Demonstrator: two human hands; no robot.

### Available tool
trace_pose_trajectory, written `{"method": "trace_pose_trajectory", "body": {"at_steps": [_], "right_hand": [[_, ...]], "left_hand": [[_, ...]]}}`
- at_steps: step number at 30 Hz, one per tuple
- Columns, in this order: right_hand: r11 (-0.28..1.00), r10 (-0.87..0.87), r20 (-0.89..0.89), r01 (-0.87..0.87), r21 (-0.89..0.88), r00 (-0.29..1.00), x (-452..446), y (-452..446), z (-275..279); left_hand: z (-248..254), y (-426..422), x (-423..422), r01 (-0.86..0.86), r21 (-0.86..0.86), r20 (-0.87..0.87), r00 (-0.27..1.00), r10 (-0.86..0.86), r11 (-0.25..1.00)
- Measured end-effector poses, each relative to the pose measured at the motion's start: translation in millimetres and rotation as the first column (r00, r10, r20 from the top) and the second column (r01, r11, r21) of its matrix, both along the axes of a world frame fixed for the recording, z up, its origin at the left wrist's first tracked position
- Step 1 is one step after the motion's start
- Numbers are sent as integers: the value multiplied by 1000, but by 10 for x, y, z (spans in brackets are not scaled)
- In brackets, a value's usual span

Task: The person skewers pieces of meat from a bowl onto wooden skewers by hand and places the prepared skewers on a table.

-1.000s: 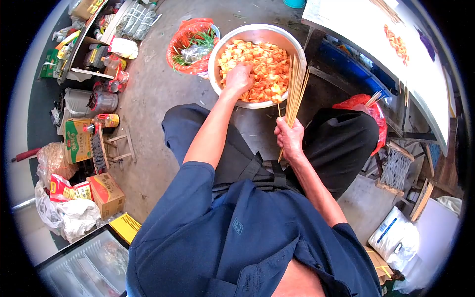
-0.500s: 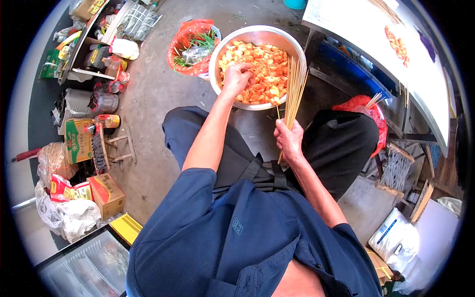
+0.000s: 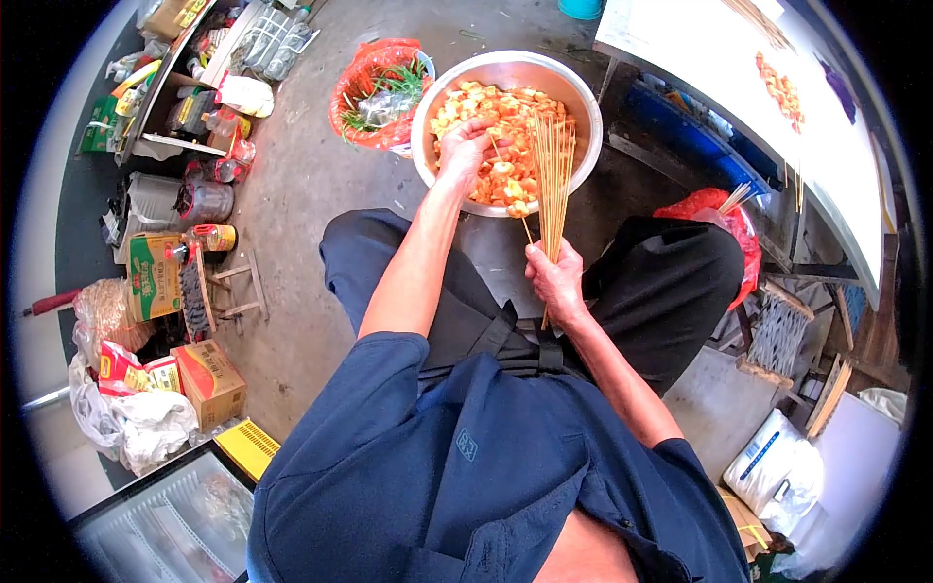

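Observation:
A wide metal bowl [image 3: 591, 136] holds many orange, marinated chunks [image 3: 515, 102] that look like meat. Above it, my left hand [image 3: 465, 154] has its fingers closed at the upper tip of a single skewer, pinching what appears to be one chunk, mostly covered by the fingers. That skewer [image 3: 528, 229] carries a few orange chunks low on its length and slants up leftward. My right hand [image 3: 558, 280] grips its lower end, together with a thick bundle of bare bamboo skewers [image 3: 553, 185] that points up over the bowl's right part.
Left of the bowl stands a bucket lined with a red bag [image 3: 355, 87], with greens inside. A white table [image 3: 719, 58] at upper right bears orange pieces and skewers. Beside my right knee hangs a red bag [image 3: 746, 248]. Boxes, bottles and a small stool frame [image 3: 243, 287] line the left.
My left hand has lifted from the chunks to the skewer's tip. My right hand and the bundle have shifted left, and the single skewer now leans across the bowl toward my left fingers.

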State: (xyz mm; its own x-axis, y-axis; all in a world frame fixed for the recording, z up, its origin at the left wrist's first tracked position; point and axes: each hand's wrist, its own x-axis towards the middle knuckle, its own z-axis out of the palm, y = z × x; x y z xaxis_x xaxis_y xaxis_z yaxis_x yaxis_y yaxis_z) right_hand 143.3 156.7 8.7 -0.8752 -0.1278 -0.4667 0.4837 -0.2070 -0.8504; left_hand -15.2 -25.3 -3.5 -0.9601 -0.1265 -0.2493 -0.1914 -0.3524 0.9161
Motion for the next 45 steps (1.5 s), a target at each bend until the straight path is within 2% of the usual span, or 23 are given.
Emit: {"method": "trace_pose_trajectory", "body": {"at_steps": [3, 5, 11, 13, 21, 23, 26, 27, 29, 33, 39, 45], "right_hand": [[1000, 4, 7, -4, 9, 1000, 5, 0, 3], [1000, -3, 6, 3, 0, 1000, 8, -1, 4], [1000, -4, 31, 4, -4, 1000, -3, 3, 24], [1000, -4, 74, 3, 16, 997, -12, 3, 43], [1000, 16, 46, -15, -12, 999, -15, 19, 37], [1000, 16, 35, -15, -21, 999, -15, 18, 27], [999, 30, 41, -29, -26, 999, -18, 10, 36], [999, 36, 53, -35, -23, 998, -21, 9, 54], [999, 42, 67, -40, -19, 997, -20, 11, 55], [999, 36, 72, -37, 8, 997, -28, 12, 0], [999, 28, 74, -26, -18, 997, -29, 13, -7], [999, 21, 97, -18, -31, 995, -27, 16, -11]], "left_hand": [[17, 15, -9, -28, 53, 19, 999, 27, 998], [91, 16, 9, -61, 218, 53, 997, 50, 974], [89, 19, -3, -112, 406, 57, 994, 97, 907], [74, 18, -6, -111, 398, 54, 994, 98, 911], [-39, 2, -37, -120, 348, 40, 993, 113, 930], [-108, -14, -66, -179, 275, 68, 984, 166, 945], [-53, 15, -42, -210, 254, 89, 977, 193, 944], [-68, 10, -50, -210, 254, 90, 977, 193, 944], [-99, -3, -70, -210, 377, 67, 978, 199, 902], [-22, -2, -55, -186, 356, 99, 982, 161, 916], [52, 39, -23, -186, 417, 69, 982, 173, 889], [4, 34, -30, -174, 354, 74, 985, 158, 919]]}}
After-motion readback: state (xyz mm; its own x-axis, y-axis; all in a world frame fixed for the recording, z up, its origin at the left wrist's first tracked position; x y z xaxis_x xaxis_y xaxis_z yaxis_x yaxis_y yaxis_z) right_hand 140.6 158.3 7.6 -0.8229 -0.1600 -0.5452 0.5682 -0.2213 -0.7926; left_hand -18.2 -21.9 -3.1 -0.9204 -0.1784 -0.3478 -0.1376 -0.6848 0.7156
